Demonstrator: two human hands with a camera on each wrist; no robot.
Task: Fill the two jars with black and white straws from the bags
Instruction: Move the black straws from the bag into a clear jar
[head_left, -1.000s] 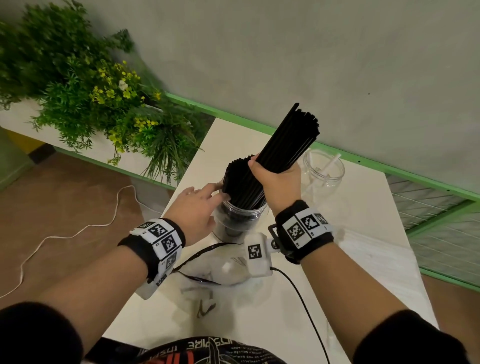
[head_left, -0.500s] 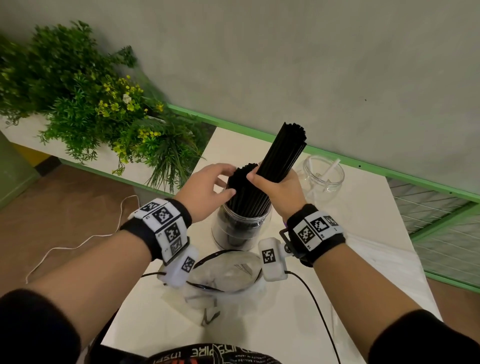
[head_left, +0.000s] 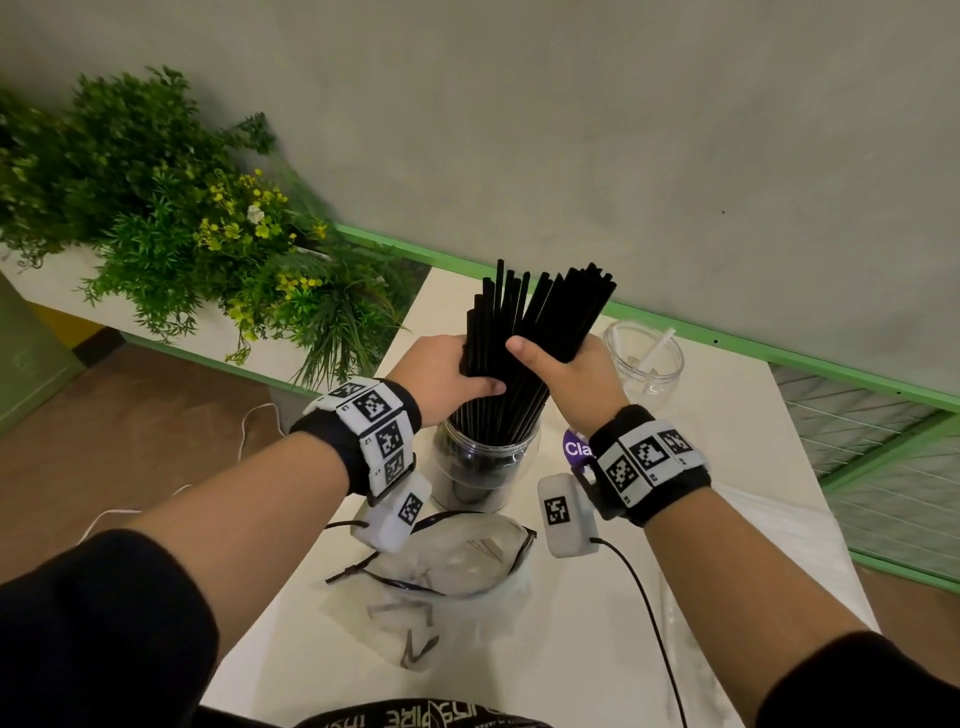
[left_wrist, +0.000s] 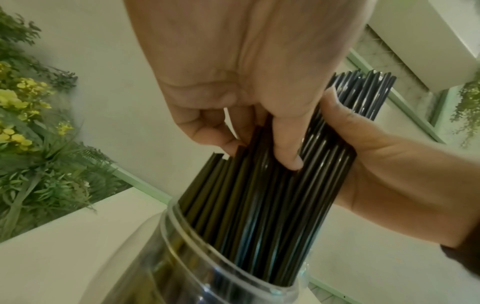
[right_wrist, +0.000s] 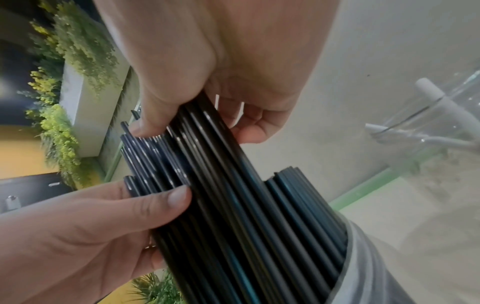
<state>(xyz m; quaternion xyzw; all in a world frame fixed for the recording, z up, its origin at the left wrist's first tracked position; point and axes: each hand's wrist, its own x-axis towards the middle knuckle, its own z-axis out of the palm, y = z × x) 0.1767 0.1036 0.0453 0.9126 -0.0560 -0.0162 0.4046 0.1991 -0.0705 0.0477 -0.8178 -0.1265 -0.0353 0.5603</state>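
White table (head_left: 727, 467): jar of black straws (head_left: 485, 467), second clear jar (head_left: 644, 358), crumpled clear bag (head_left: 452, 566), cable (head_left: 649, 613).

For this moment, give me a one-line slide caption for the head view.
Both hands, left hand and right hand, grip thin black plastic straws standing in a clear round jar.

Setting, as I read it from the feeds: likely a café or shop corner, not a lab. White bench (head_left: 727, 467) against a plain grey wall (head_left: 571, 130) with green trim (head_left: 779, 348). Long white planter (head_left: 62, 296) of greenery with yellow flowers (head_left: 244, 208) runs alongside. Brown floor (head_left: 130, 415). Clear jars of drinking straws (head_left: 524, 332) stand on the bench.
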